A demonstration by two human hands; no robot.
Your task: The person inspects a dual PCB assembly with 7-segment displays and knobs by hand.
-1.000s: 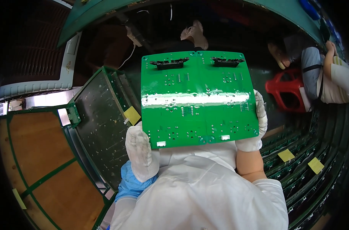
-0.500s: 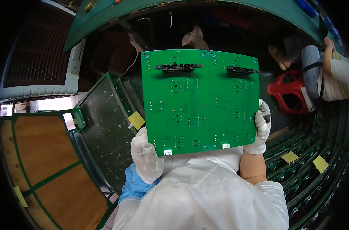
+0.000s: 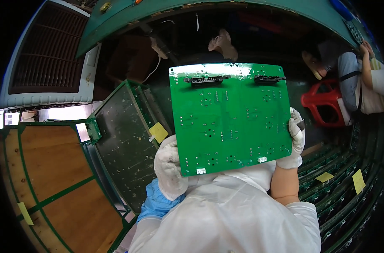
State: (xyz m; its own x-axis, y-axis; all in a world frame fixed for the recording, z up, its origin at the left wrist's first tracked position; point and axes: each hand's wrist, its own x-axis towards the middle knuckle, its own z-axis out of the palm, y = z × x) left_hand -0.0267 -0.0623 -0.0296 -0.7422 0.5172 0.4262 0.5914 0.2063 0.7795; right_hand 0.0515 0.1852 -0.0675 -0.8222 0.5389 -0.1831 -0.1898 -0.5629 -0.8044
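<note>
A green printed circuit board panel [image 3: 234, 122] is held up in front of my chest, tilted a little. Two black pin-header connectors stand near its far edge, and two small white connectors sit along its near edge. White-gloved, my left hand [image 3: 170, 168] is closed on the panel's lower left corner, its fingertips partly hidden. My right hand [image 3: 295, 139], also gloved in white, grips the right edge with curled fingers. A small dark piece shows at the right fingers; I cannot make out what it is.
A dark green panel with a yellow note [image 3: 159, 132] stands at left, beside a wooden board [image 3: 57, 160] in a green frame. Rows of circuit boards [image 3: 347, 202] fill a rack at right. Beyond are a red stool [image 3: 324, 103], a seated person [image 3: 360, 84] and a green bench [image 3: 242, 8].
The board and both hands have shifted slightly to the right in view. The board has tilted, and a bright glare now lies along its far edge. Both hands keep their grip.
</note>
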